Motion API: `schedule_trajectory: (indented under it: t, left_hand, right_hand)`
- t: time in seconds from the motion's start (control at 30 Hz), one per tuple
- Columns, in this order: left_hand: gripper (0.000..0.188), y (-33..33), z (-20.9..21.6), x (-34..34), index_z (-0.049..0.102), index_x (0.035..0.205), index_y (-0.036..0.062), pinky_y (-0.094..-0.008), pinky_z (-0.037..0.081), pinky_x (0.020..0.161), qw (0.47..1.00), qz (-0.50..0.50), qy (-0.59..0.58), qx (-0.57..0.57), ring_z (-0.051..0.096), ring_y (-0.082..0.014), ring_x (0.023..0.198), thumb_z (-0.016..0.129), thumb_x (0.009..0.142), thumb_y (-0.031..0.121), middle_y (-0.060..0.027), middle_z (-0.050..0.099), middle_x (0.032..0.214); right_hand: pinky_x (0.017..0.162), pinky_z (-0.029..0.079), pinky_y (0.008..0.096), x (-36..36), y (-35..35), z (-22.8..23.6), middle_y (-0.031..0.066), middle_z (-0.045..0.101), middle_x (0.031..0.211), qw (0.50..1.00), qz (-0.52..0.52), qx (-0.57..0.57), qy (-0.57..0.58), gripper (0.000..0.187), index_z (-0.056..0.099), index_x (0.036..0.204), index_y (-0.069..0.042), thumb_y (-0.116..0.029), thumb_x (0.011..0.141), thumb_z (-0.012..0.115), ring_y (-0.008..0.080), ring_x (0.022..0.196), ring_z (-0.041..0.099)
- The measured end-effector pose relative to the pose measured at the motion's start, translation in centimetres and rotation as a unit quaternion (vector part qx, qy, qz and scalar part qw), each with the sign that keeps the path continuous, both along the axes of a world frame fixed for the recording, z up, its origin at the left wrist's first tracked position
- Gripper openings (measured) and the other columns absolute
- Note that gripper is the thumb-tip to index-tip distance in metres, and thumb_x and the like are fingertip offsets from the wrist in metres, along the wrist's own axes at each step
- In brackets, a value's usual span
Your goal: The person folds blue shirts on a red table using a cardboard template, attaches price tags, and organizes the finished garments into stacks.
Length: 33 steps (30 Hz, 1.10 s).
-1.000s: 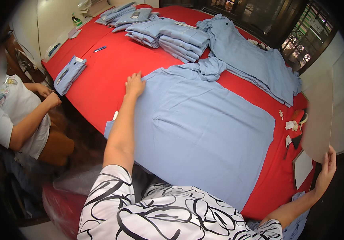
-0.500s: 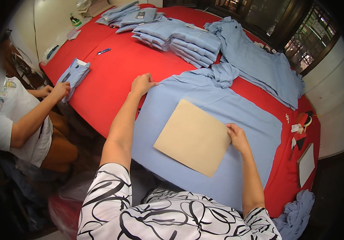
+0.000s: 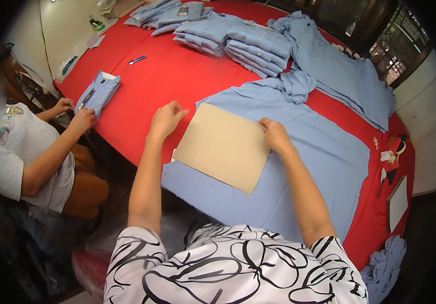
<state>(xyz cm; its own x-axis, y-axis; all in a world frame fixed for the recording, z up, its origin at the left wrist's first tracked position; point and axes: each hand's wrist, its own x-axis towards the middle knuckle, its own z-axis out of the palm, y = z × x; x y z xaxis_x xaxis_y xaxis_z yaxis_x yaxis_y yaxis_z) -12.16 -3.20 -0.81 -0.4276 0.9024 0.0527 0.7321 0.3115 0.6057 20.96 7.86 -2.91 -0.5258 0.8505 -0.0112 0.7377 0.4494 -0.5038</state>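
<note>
A light blue shirt [image 3: 309, 162] lies spread on the red cloth, its collar end bunched at the far side. On its left part rests a square beige cardboard sheet [image 3: 223, 147]. My right hand [image 3: 276, 135] pinches the sheet's far right corner between thumb and fingers. Just left of the sheet, my left hand [image 3: 167, 120] is raised over the red cloth with bent fingers, thumb apart from them, and nothing in it. A small pale piece shows under the sheet's left corner; what it is cannot be made out.
Stacks of folded blue shirts [image 3: 256, 48] stand at the far side, beside more unfolded shirts [image 3: 339, 76]. At left a co-worker handles a folded shirt [image 3: 98, 93] near a blue pen [image 3: 137, 60]. A tape roll [image 3: 400, 147] and a white board [image 3: 398, 202] lie at the right edge.
The cardboard sheet has moved left and away from me over the shirt, with my right hand on it. My left hand has let go of the shirt's edge and drawn slightly back.
</note>
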Motion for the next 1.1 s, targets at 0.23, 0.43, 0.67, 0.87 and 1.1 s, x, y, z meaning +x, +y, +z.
schedule_trajectory:
  t: [0.23,0.43,0.67,0.87,1.1]
  left_hand:
    - [0.03,-16.7,-0.5,1.8,0.061,0.084,0.0007,-0.0391,0.049,0.069,0.984,0.036,0.046,-0.169,0.064,-0.0292,0.074,0.075,0.082,0.028,-0.0124,0.065,0.075]
    - [0.018,-16.9,-1.8,3.2,0.061,0.086,0.0017,-0.0383,0.048,0.07,0.984,0.119,-0.04,-0.124,0.063,-0.0266,0.076,0.073,0.081,0.014,-0.012,0.064,0.08]
    - [0.04,-11.8,-2.9,13.4,0.06,0.12,0.0076,-0.0496,0.039,0.103,0.975,-0.05,0.155,0.149,0.048,-0.0361,0.123,0.07,0.085,0.024,-0.0154,0.054,0.128]
    - [0.069,-9.1,-6.2,16.4,0.046,0.145,0.0167,-0.0628,0.008,0.116,0.977,-0.03,0.205,0.054,0.023,-0.0377,0.145,0.056,0.09,0.056,-0.0112,0.036,0.154]
    - [0.07,-9.3,-5.9,16.4,0.045,0.146,0.0169,-0.063,0.008,0.116,0.98,-0.032,0.191,0.037,0.023,-0.038,0.145,0.058,0.089,0.055,-0.0115,0.035,0.154]
  right_hand:
    - [0.082,0.051,0.0406,0.7,-0.3,0.2,0.0228,0.07,0.097,0.989,0.017,-0.078,0.126,0.023,0.067,0.104,0.0,-0.005,0.085,0.055,0.0372,0.092,0.067]
    - [0.08,0.051,0.0394,0.1,-1.4,0.2,0.0207,0.07,0.099,0.996,0.005,-0.064,0.065,0.022,0.065,0.108,0.001,-0.001,0.09,0.052,0.0338,0.092,0.068]
    - [0.081,0.05,0.0459,0.0,-2.3,0.3,0.0283,0.068,0.097,0.997,0.038,0.01,0.07,0.024,0.064,0.103,0.003,0.0,0.082,0.053,0.0423,0.093,0.066]
    - [0.084,0.048,0.042,0.4,-3.1,-0.6,0.021,0.064,0.102,0.997,0.025,0.044,0.055,0.024,0.066,0.109,-0.001,-0.002,0.09,0.052,0.0382,0.096,0.061]
    - [0.085,0.044,0.038,1.6,-3.5,-3.7,0.0101,0.057,0.096,0.975,0.033,0.19,0.107,0.027,0.069,0.114,-0.007,-0.009,0.087,0.064,0.0293,0.092,0.051]
